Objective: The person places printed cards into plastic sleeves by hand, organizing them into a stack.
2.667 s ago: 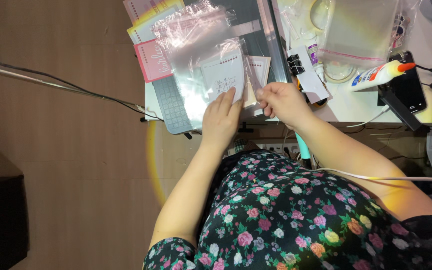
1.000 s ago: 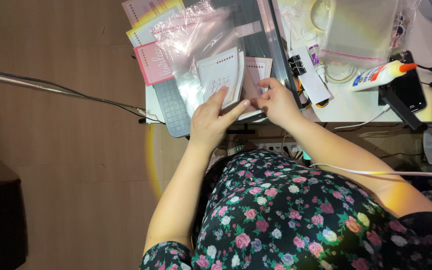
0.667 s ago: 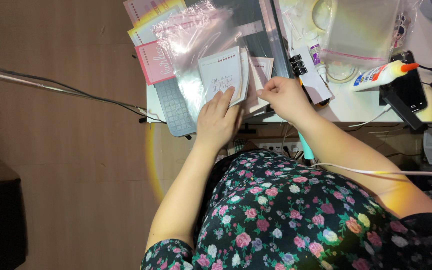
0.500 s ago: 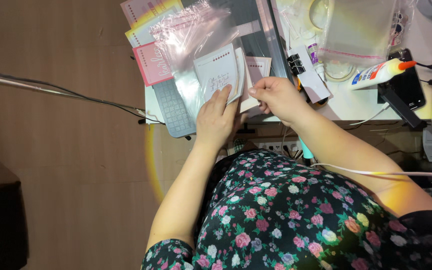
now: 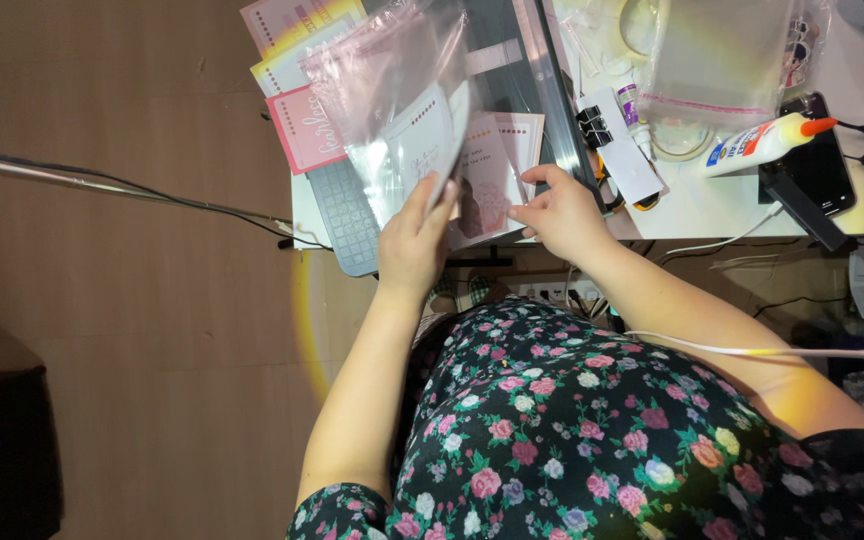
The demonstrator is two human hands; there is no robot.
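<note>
I'm sitting at a cluttered white desk over a brown wood floor, with a glue bottle, a black binder clip and a grey keyboard lying around. My left hand is pinching a small stack of white cards inside a clear plastic bag, fingers closed tight on the lower edge; the stack is standing on edge, long side pointing away from me. My right hand is resting on a pink-printed card lying flat just beside it, fingers curled narrow, index fingertip touching it. Both forearms are reaching forward, elbows bent, over my floral dress.
</note>
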